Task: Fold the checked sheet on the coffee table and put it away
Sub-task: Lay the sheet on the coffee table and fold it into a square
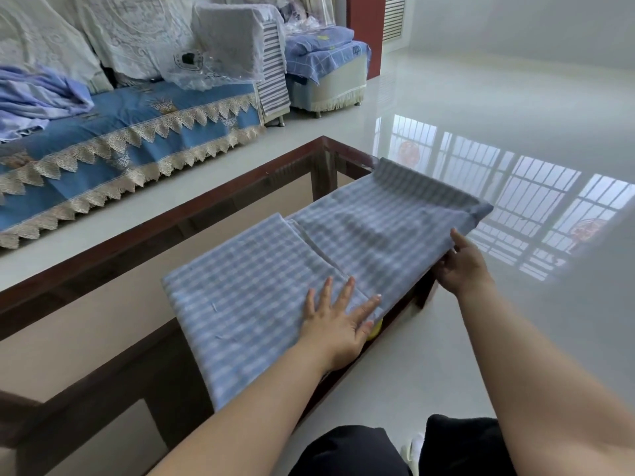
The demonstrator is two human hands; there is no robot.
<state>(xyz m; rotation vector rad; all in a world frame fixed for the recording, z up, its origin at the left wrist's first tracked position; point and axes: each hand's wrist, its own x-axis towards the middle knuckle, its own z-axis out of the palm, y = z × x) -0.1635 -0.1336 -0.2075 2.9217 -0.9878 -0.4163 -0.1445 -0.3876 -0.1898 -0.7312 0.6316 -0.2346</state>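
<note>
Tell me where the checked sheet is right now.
The checked sheet lies partly folded on the glass coffee table, centre of the head view. The left hand presses it flat; the right hand grips its right edge.

One checked sheet (309, 255), one coffee table (192, 207), two hands, one sofa (113, 132).

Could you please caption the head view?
Left hand flattens the checked sheet on the coffee table; right hand grips its edge.
</note>
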